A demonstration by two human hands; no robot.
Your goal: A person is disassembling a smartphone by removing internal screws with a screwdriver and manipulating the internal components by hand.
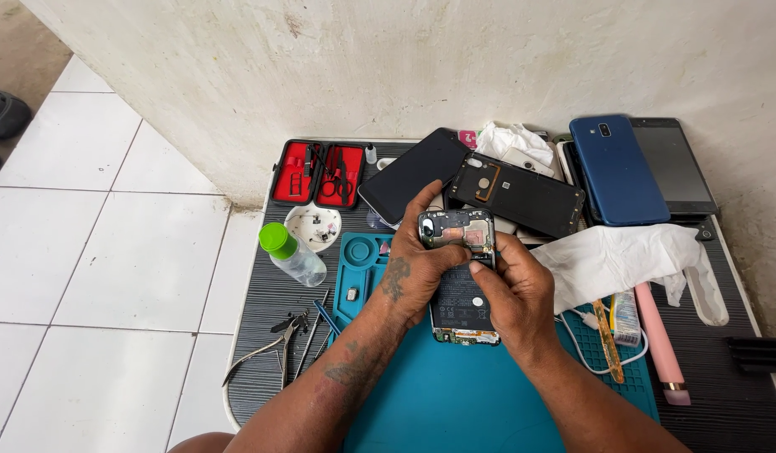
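An opened phone (460, 277) with its back off and its black battery and boards showing is held upright above a teal work mat (455, 394). My left hand (413, 260) grips its left edge, fingers curled over the top corner. My right hand (514, 289) holds the right side, with the thumb pressed on the battery area near the middle.
A small dark table (262, 335) holds a red tool case (318, 174), a green-capped bottle (291, 253), a white dish (312, 226), pliers and tweezers (291, 344), several phones and back covers (619, 168), white cloths (623, 256), a pink tool (661, 344). White wall behind, tiled floor at left.
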